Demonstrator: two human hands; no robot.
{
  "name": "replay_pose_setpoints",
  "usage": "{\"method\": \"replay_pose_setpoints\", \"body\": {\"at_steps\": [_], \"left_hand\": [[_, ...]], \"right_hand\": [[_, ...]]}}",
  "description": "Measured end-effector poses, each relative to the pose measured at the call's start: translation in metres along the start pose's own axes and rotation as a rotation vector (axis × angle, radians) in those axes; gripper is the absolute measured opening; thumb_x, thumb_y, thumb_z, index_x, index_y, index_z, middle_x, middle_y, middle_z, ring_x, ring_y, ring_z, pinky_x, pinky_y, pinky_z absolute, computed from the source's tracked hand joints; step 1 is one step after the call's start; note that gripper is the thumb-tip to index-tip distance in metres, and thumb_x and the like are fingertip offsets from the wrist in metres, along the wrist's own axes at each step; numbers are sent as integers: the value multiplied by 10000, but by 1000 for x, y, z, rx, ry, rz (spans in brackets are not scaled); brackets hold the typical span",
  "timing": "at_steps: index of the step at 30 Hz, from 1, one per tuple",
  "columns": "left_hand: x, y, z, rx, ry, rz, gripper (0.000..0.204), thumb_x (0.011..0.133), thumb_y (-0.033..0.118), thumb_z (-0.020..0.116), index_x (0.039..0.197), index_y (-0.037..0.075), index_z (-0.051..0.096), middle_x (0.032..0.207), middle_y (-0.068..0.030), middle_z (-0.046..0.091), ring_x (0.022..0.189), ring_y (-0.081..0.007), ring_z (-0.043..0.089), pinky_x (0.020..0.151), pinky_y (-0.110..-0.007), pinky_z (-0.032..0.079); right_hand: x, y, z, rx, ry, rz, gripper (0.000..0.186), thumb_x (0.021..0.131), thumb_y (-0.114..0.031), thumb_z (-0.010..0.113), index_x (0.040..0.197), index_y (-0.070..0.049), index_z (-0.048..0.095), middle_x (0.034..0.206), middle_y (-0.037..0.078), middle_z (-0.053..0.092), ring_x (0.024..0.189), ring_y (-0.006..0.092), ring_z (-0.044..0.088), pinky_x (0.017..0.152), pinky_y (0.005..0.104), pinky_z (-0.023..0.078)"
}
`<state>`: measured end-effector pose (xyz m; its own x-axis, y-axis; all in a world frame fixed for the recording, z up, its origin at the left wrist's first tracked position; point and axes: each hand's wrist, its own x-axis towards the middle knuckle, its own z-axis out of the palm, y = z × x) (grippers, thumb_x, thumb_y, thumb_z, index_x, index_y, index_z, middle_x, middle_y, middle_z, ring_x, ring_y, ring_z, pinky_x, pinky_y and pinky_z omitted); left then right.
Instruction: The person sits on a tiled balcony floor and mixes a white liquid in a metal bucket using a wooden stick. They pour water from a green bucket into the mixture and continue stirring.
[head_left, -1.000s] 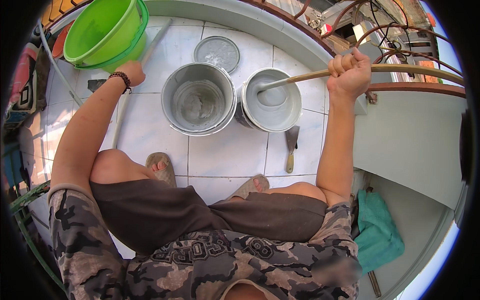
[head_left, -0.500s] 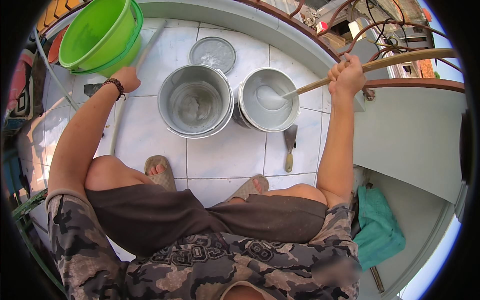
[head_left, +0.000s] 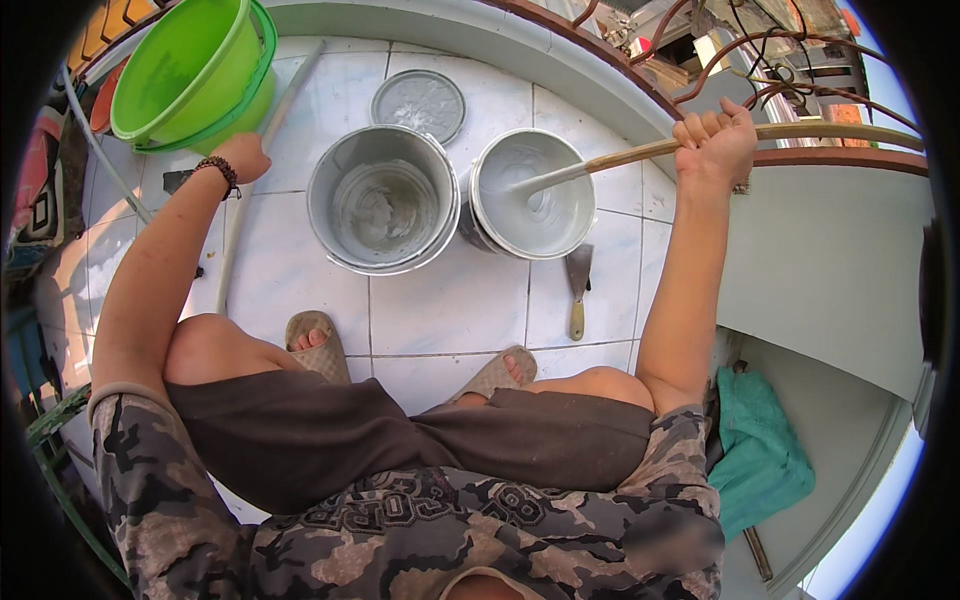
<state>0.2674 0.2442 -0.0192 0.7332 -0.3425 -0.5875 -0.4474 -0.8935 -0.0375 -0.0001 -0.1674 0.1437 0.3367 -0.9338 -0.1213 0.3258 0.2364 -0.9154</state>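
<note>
My right hand [head_left: 716, 140] is closed round a long wooden stick [head_left: 630, 156], whose pale coated end dips into the grey mixture in the right-hand bucket [head_left: 535, 226]. Left of that sits a larger bucket [head_left: 326, 206] with grey residue inside and a round grey lid [head_left: 418, 105] beyond it. My left hand [head_left: 243, 158] has curled fingers near the green basins [head_left: 180, 95] and over a pale pole [head_left: 235, 240]; what it holds, if anything, is hidden. A putty knife [head_left: 576, 318] lies below the right-hand bucket.
A curved low wall [head_left: 420, 22] with brown railing borders the tiled floor. At right are a grey ledge [head_left: 810, 260] and a teal cloth [head_left: 755, 450]. Another pole [head_left: 105, 155] and some jumbled items lie at far left. My sandalled feet are below the buckets.
The stick's lower end has shifted within the bucket, and my right hand has moved a little right while gripping it. My left hand has moved slightly left and down.
</note>
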Motion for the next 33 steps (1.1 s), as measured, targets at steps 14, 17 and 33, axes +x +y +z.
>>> {"method": "replay_pose_setpoints", "body": {"at_steps": [14, 17, 33], "left_hand": [[0, 3, -1, 67, 26, 66, 390, 810, 232, 584, 1085, -43, 620, 1122, -241, 625, 1056, -374, 599, 920, -420, 481], [2, -5, -2, 79, 37, 29, 386, 812, 234, 583, 1079, -42, 624, 1104, -235, 635, 1037, -376, 608, 912, -418, 487], [10, -2, 3, 48, 148, 99, 340, 779, 239, 621, 953, -51, 654, 977, -257, 659, 939, -381, 634, 846, -434, 496]], "right_hand": [[19, 17, -30, -64, 90, 4, 342, 806, -102, 495, 575, -159, 249, 493, -27, 207, 392, 114, 188, 411, 294, 171], [7, 23, -20, -136, -28, 138, 303, 807, -95, 485, 582, -143, 288, 491, -26, 207, 394, 108, 184, 416, 295, 171], [12, 43, -38, 96, 209, -19, 257, 799, -79, 485, 605, -110, 320, 487, -25, 178, 394, 110, 181, 404, 307, 155]]}}
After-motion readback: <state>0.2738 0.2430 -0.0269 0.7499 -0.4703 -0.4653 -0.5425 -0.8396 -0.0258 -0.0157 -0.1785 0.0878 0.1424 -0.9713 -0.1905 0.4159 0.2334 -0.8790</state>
